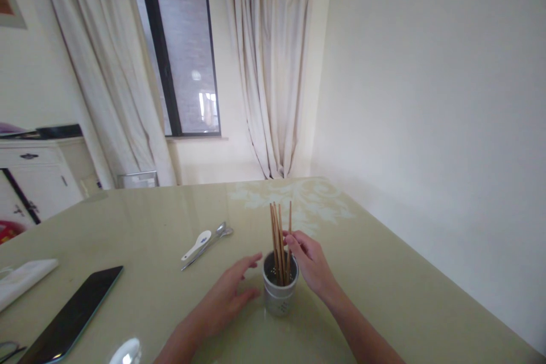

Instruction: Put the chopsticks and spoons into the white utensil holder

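A grey metal utensil holder (280,298) stands upright on the table, with several wooden chopsticks (277,244) inside, leaning slightly left. At its right side, my right hand (310,260) pinches one chopstick (290,217) between thumb and fingers; the lower end of that chopstick is within the holder. My left hand (232,291) is just left of the holder, fingers apart and curved toward it, holding nothing. Whether its fingertips touch the rim I cannot tell.
A white spoon (197,244) and metal spoons (213,240) lie together left of the holder. Farther left are a dark tablet-like device (74,310) and a white object (28,278). A shiny white rounded thing (126,351) is at the near edge. A wall (447,125) borders the table's right side.
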The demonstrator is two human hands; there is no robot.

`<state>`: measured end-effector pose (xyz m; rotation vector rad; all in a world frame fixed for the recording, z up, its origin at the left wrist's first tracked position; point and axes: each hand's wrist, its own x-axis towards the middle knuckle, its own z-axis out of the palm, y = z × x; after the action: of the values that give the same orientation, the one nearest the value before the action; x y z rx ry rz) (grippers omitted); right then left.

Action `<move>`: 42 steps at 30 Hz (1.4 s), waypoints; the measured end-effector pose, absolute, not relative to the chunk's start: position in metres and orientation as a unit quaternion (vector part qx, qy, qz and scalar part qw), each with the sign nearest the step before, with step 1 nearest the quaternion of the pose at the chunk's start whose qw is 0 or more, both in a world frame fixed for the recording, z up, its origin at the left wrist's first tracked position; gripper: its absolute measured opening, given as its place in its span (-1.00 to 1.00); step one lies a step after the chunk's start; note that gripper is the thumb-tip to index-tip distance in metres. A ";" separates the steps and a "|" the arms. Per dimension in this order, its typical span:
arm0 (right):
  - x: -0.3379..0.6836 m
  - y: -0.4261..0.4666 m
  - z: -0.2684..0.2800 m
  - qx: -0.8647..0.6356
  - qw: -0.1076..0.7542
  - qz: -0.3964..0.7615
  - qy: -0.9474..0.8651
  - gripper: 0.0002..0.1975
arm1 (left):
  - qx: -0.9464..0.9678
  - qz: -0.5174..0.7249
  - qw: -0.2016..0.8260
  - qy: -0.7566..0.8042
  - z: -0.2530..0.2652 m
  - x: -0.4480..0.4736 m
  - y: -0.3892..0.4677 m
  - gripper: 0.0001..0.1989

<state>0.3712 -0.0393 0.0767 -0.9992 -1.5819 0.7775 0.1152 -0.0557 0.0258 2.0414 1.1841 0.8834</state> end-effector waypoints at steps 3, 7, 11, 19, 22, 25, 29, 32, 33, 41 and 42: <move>0.370 -0.035 0.070 -0.430 0.545 0.338 -0.636 -0.31 | 0.741 0.322 0.090 0.582 0.020 0.087 -0.037 -0.65; 0.367 -0.030 0.064 -0.430 0.560 0.384 -0.594 -0.22 | 0.670 0.153 -0.120 0.716 0.024 0.061 -0.029 -0.63; 0.365 -0.029 0.062 -0.428 0.583 0.420 -0.549 -0.16 | 0.656 0.061 -0.155 0.736 0.031 0.058 -0.034 -0.63; 0.366 -0.019 0.051 -0.436 0.603 0.468 -0.478 -0.08 | 0.683 0.083 -0.109 0.717 0.028 0.069 -0.032 -0.67; 0.366 -0.014 0.043 -0.448 0.596 0.482 -0.460 -0.13 | 0.694 0.175 -0.018 0.698 0.023 0.083 -0.032 -0.69; 0.364 -0.012 0.039 -0.446 0.584 0.489 -0.470 -0.29 | 0.684 0.296 0.121 0.656 0.022 0.105 -0.036 -0.68; 0.359 -0.016 0.046 -0.397 0.556 0.508 -0.524 -0.49 | 0.688 0.397 0.236 0.560 0.026 0.134 -0.046 -0.67; 0.355 -0.021 0.053 -0.384 0.557 0.488 -0.551 -0.54 | 0.701 0.420 0.279 0.504 0.029 0.145 -0.053 -0.66; 0.354 -0.022 0.056 -0.385 0.565 0.475 -0.553 -0.55 | 0.702 0.422 0.288 0.495 0.029 0.147 -0.054 -0.66; 0.386 -0.014 0.072 -0.427 0.704 0.316 -0.472 -0.58 | 0.694 0.379 0.069 0.608 0.025 0.103 -0.033 -0.66; 0.394 -0.012 0.075 -0.428 0.735 0.276 -0.448 -0.57 | 0.694 0.335 0.010 0.637 0.025 0.093 -0.032 -0.66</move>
<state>0.3941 -0.0119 0.0753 -0.9407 -0.9839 0.6071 0.0930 -0.0317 0.0248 2.1682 1.9886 1.0458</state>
